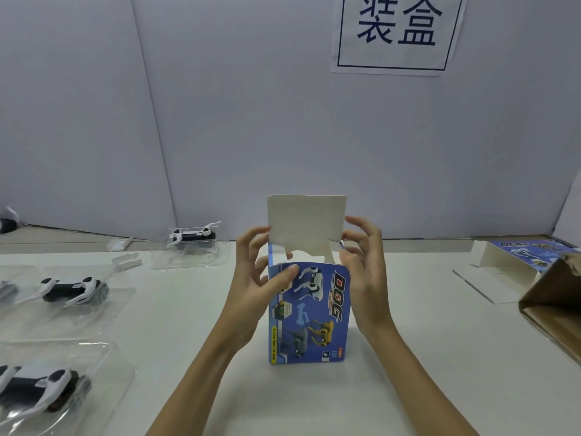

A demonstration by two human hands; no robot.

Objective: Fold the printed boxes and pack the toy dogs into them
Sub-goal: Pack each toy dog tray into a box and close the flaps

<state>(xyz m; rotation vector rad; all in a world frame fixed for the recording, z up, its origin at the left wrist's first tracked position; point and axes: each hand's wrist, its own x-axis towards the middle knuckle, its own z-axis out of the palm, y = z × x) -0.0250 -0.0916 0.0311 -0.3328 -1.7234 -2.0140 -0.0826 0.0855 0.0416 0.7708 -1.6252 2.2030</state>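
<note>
Grey-white panels back the white table, and a paper sign on them reads "装盒" in dark blue. Mid-table stands the blue printed box, upright, its top flap raised, lettered "DOG" and "FUNNY MOVING DOG". The left hand grips its left upper edge, thumb on the front; the right hand holds the right edge, fingers curled. Toy dogs lie in clear trays at left.

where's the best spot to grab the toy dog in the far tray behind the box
Probably the dark body of the toy dog, pinched across its long sides from above. It sits in an open clear tray with white legs sticking out at both ends, so the middle gives the firmest grip.
</note>
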